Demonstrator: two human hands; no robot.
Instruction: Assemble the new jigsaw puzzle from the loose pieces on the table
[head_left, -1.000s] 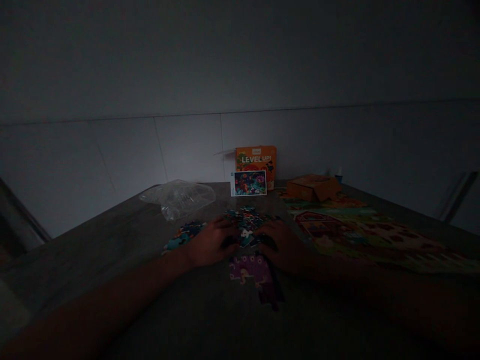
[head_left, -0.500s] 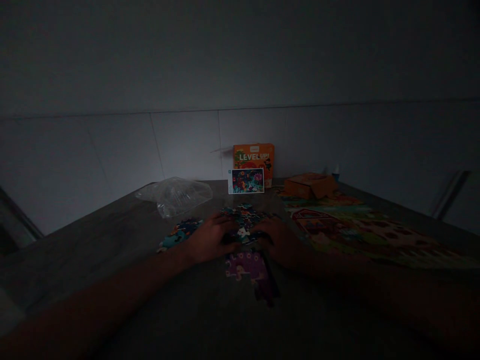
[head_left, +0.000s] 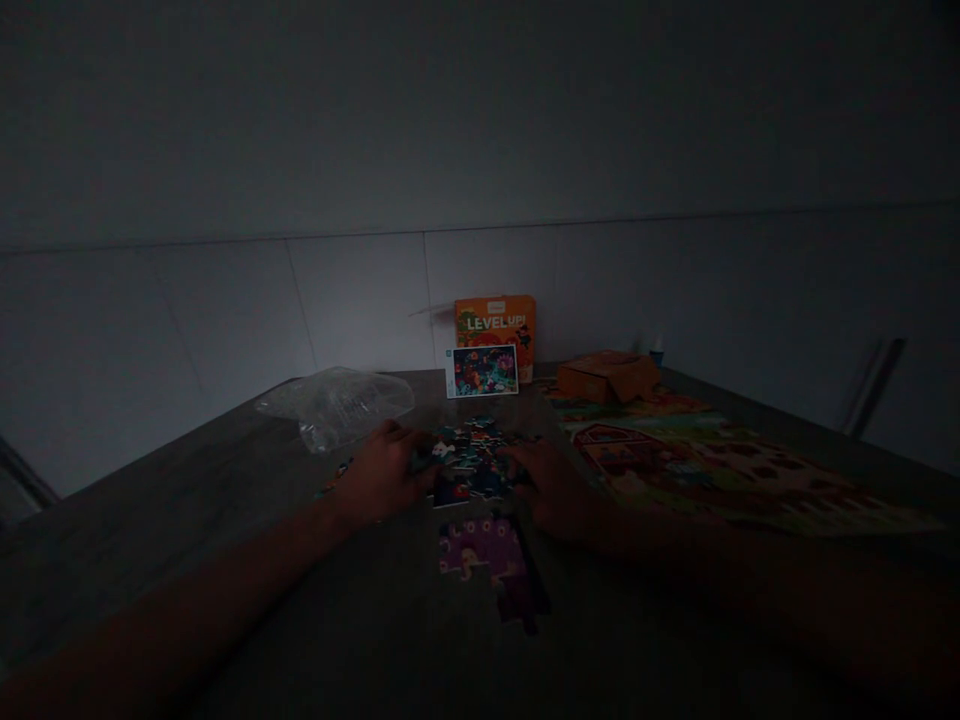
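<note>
The scene is very dim. A heap of loose jigsaw pieces [head_left: 476, 455] lies on the table between my hands. My left hand [head_left: 384, 472] rests at its left edge, thumb and fingers apart, close to a whitish piece [head_left: 443, 452]. More pieces [head_left: 343, 468] are partly hidden behind that hand. On the heap's right side is my right hand [head_left: 551, 485], its fingers spread against the outer pieces. I see nothing gripped in either hand. Nearer to me lies a joined purple puzzle section [head_left: 487, 550] with round spots along its top.
A picture card [head_left: 484, 372] leans against an orange "LEVEL UP!" box [head_left: 496, 318] by the wall. Crumpled clear plastic bag [head_left: 352, 400] lies back left. At right an assembled farm puzzle [head_left: 675, 460] is spread out, with an orange box [head_left: 607, 376] at its far end.
My left hand has shifted left, off the middle of the heap, uncovering more pieces there. My right hand stays near the heap's right side. The view has tilted and shifted slightly.
</note>
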